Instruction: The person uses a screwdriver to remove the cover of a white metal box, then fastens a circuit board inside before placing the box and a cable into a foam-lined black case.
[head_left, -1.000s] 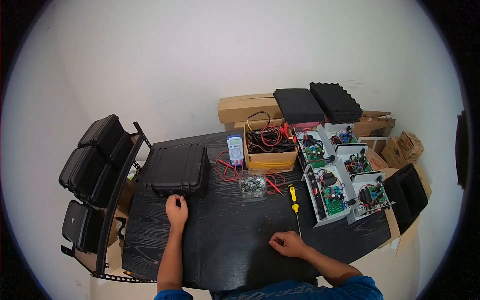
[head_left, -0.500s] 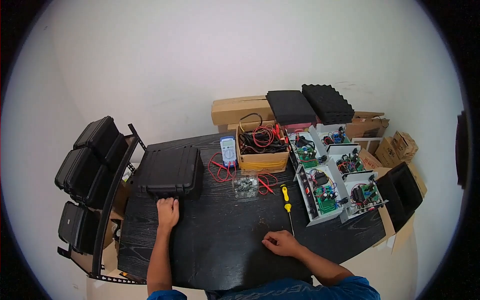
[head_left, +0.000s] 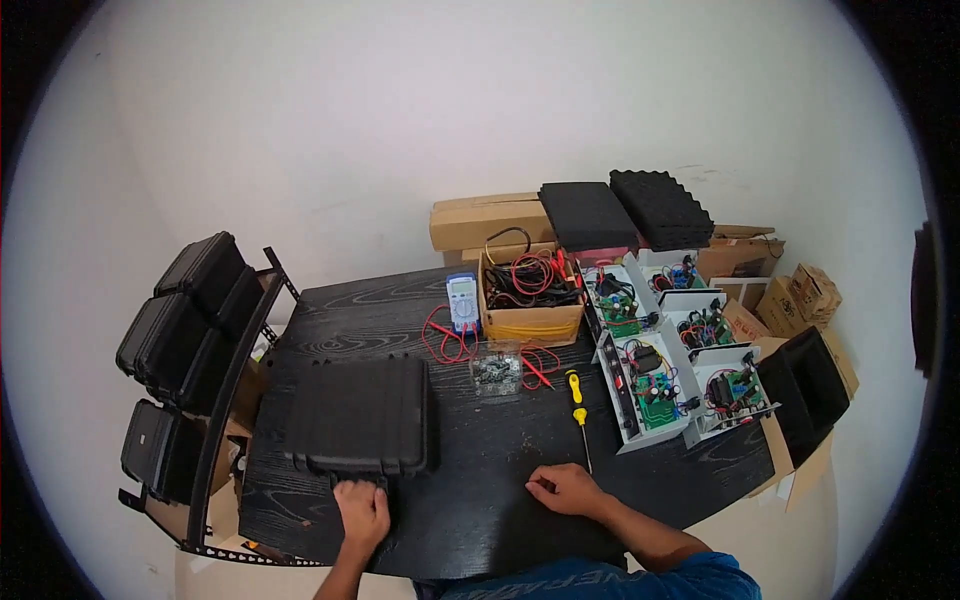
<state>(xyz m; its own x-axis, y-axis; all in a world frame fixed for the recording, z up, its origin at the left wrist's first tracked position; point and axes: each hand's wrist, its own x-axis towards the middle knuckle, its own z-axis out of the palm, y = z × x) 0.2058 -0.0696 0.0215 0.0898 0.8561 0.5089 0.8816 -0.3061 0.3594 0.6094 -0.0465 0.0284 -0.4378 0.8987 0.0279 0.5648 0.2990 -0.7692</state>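
My left hand (head_left: 362, 512) is closed around the handle at the front of a black hard case (head_left: 360, 415), which lies with its lid down on the left part of the dark table. My right hand (head_left: 564, 490) rests on the table near its front edge, fingers curled, and whether anything is in them is hidden. Just beyond it lies a yellow and black screwdriver (head_left: 577, 400), its shaft pointing toward me. A clear box of small parts (head_left: 497, 371) sits right of the case.
A multimeter (head_left: 463, 302) with red leads stands beside a cardboard box of cables (head_left: 533, 325). Open metal housings with circuit boards (head_left: 657, 395) cover the table's right side. More black cases (head_left: 165, 340) fill the rack at left; black foam (head_left: 660, 208) lies at the back.
My left hand has pulled the black case toward me, away from the table's back part. My right hand has stayed in place. The view has shifted slightly.
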